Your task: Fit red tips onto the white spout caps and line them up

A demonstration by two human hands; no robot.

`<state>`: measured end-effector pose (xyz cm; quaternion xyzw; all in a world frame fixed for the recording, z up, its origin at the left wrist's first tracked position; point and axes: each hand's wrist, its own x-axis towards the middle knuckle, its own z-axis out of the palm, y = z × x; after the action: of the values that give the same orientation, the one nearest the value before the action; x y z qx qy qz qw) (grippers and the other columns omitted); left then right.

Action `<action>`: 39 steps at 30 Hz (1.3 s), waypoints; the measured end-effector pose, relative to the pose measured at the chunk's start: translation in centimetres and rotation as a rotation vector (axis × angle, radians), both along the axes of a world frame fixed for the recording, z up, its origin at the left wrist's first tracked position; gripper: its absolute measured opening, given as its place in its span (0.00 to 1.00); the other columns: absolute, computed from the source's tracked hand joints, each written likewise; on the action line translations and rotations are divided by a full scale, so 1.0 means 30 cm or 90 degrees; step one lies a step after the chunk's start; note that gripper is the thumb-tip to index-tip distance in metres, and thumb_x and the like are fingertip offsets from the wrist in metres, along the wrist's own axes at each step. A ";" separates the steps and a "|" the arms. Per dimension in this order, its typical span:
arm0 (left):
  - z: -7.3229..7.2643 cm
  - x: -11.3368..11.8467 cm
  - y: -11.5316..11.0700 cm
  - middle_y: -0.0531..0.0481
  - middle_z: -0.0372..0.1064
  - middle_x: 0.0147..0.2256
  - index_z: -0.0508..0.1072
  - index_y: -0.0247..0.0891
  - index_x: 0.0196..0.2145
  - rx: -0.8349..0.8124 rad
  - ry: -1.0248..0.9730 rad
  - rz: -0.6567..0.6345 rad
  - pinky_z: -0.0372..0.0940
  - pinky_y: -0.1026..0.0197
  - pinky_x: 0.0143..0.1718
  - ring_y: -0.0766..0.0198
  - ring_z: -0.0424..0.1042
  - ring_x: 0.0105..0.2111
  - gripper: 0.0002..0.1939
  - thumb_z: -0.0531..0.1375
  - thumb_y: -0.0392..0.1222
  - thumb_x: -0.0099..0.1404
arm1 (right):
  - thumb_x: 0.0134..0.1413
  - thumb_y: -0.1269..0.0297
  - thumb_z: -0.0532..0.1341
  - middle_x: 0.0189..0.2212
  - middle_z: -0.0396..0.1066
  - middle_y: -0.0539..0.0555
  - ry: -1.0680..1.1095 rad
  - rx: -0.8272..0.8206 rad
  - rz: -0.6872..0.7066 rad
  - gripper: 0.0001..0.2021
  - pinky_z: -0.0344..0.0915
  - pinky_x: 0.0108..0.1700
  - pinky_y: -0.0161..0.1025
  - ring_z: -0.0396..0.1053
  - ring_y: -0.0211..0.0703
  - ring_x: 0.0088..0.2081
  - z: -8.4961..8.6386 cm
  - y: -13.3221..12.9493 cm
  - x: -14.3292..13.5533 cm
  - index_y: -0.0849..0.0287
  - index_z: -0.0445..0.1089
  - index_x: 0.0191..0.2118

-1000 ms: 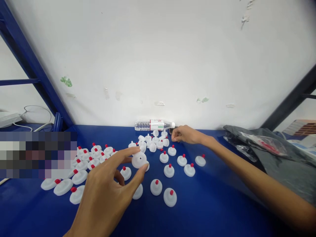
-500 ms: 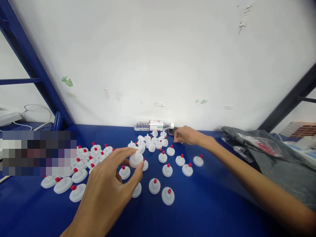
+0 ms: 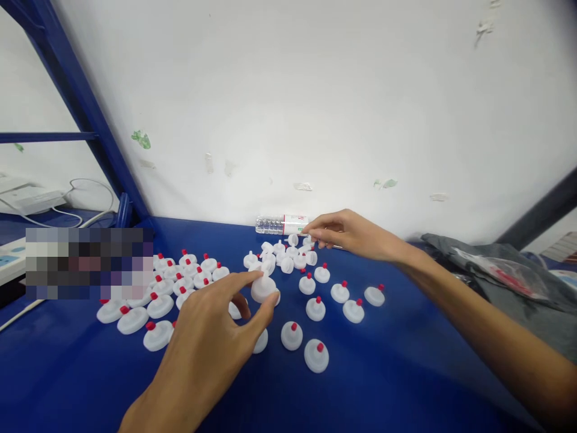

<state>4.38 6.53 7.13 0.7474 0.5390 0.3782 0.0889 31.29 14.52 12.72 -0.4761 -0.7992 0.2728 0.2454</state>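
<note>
My left hand [image 3: 219, 328] pinches a round white plastic cap [image 3: 262, 290] above the blue bench [image 3: 374, 373], short of its back edge | my right hand [image 3: 351, 234] beside small white plastic pieces [image 3: 286, 264] near that edge | its grip: I cannot tell

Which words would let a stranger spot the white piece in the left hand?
Start at the blue table below the white wall. The left hand extends over it from the bottom of the picture, pinching the white piece. Unlike the red-tipped pieces nearby, this one is held in the hand and shows no red.
</note>
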 end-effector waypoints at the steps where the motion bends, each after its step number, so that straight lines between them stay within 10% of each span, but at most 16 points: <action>1: 0.001 0.001 0.000 0.58 0.73 0.24 0.79 0.44 0.45 0.005 0.006 -0.005 0.64 0.60 0.23 0.66 0.67 0.16 0.16 0.62 0.55 0.66 | 0.65 0.56 0.61 0.41 0.80 0.55 0.047 0.005 0.029 0.13 0.72 0.40 0.39 0.77 0.44 0.39 0.017 -0.026 -0.031 0.57 0.78 0.47; 15: 0.020 0.002 -0.005 0.60 0.72 0.24 0.80 0.47 0.40 0.024 -0.005 -0.074 0.64 0.62 0.25 0.66 0.69 0.19 0.09 0.64 0.51 0.66 | 0.59 0.59 0.70 0.33 0.80 0.48 0.209 0.048 0.141 0.06 0.71 0.36 0.35 0.76 0.37 0.32 -0.030 -0.168 -0.240 0.54 0.81 0.39; 26: 0.016 -0.003 0.000 0.50 0.77 0.39 0.78 0.42 0.48 0.037 -0.076 -0.056 0.65 0.64 0.22 0.65 0.73 0.28 0.15 0.57 0.50 0.72 | 0.50 0.61 0.70 0.31 0.81 0.54 -0.138 0.109 -0.180 0.06 0.73 0.41 0.43 0.79 0.50 0.37 0.020 0.032 0.088 0.57 0.79 0.33; 32: -0.004 -0.010 0.012 0.51 0.76 0.41 0.78 0.44 0.44 0.032 -0.069 -0.059 0.66 0.65 0.22 0.66 0.72 0.28 0.11 0.58 0.49 0.72 | 0.44 0.56 0.73 0.31 0.82 0.54 -0.239 -0.164 -0.067 0.11 0.70 0.37 0.40 0.79 0.51 0.36 -0.064 0.091 0.182 0.57 0.77 0.31; 39: -0.004 -0.017 0.012 0.52 0.76 0.40 0.78 0.45 0.42 0.029 -0.056 -0.062 0.66 0.65 0.23 0.68 0.72 0.26 0.11 0.58 0.49 0.72 | 0.48 0.53 0.72 0.36 0.82 0.53 -0.262 -0.078 -0.076 0.16 0.69 0.37 0.40 0.78 0.49 0.37 -0.045 0.074 0.143 0.55 0.79 0.41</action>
<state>3.86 6.91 7.01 0.7571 0.4891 0.4180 0.1135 35.59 16.74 11.37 -0.5821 -0.7849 0.2027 0.0632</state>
